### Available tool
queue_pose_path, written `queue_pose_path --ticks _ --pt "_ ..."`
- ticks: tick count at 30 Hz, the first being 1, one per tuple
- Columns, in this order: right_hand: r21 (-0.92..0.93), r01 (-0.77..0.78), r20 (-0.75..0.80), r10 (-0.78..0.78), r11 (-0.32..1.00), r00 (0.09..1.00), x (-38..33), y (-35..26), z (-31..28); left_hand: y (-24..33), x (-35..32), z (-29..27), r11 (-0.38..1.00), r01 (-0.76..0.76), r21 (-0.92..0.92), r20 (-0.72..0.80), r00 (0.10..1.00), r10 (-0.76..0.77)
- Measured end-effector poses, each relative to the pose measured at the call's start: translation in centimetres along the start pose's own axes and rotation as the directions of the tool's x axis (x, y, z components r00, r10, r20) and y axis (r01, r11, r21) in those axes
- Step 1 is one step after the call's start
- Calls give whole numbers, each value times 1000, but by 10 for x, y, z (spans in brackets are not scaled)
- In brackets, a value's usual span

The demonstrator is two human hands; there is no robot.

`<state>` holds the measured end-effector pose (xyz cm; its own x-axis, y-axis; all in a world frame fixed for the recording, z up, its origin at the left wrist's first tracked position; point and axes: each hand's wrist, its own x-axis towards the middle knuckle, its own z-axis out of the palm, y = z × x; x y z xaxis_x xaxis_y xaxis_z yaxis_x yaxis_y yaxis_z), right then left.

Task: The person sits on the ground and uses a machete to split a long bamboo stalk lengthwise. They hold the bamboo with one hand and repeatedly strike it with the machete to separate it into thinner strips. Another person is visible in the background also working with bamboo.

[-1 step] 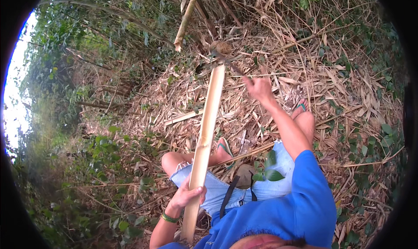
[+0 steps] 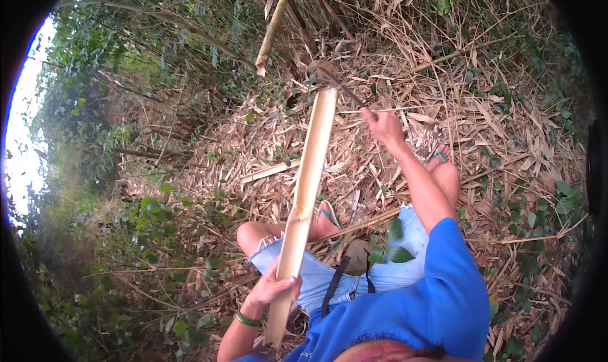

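Observation:
A long split length of bamboo [image 2: 308, 172] slants away from my lap, its pale hollow side up. My left hand [image 2: 273, 290] is closed around its near part, thumb over the edge. My right hand [image 2: 385, 131] grips the handle of a long dark-bladed knife [image 2: 345, 91] beyond my right knee. The blade reaches leftward just past the bamboo's far end; whether the two touch, I cannot tell. A brown, rounded stump-like lump [image 2: 324, 68] lies behind the blade and partly hides its tip.
Dry bamboo leaves cover the ground. Another split bamboo piece [image 2: 271, 171] lies left of the held one. A cut bamboo stalk [image 2: 273, 32] hangs at the top. A stone [image 2: 356, 259] and a leafy seedling [image 2: 399, 254] sit between my legs. Shrubs [image 2: 152, 216] grow at left.
The bamboo's far end has shifted slightly right and away. My right hand has moved a little right with the knife, whose blade now slants more steeply.

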<state>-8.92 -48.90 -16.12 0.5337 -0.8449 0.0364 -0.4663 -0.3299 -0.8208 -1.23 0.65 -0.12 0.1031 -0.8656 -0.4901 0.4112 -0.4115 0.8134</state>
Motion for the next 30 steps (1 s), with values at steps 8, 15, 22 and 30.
queue_pose_path --ticks 8,15,22,30 --pt "723 -206 177 111 659 978 -62 -38 47 128 31 -25 793 -528 305 -315 730 607" --pt "729 -159 304 -106 666 947 -103 -65 61 194 101 -50 557 -758 341 -423 405 810" --pt "746 -249 435 -168 618 885 -143 -90 54 154 171 -52 470 -876 111 -637 301 710" --pt "852 -398 357 179 342 917 -147 -108 82 73 225 9 565 -825 38 -848 272 455"
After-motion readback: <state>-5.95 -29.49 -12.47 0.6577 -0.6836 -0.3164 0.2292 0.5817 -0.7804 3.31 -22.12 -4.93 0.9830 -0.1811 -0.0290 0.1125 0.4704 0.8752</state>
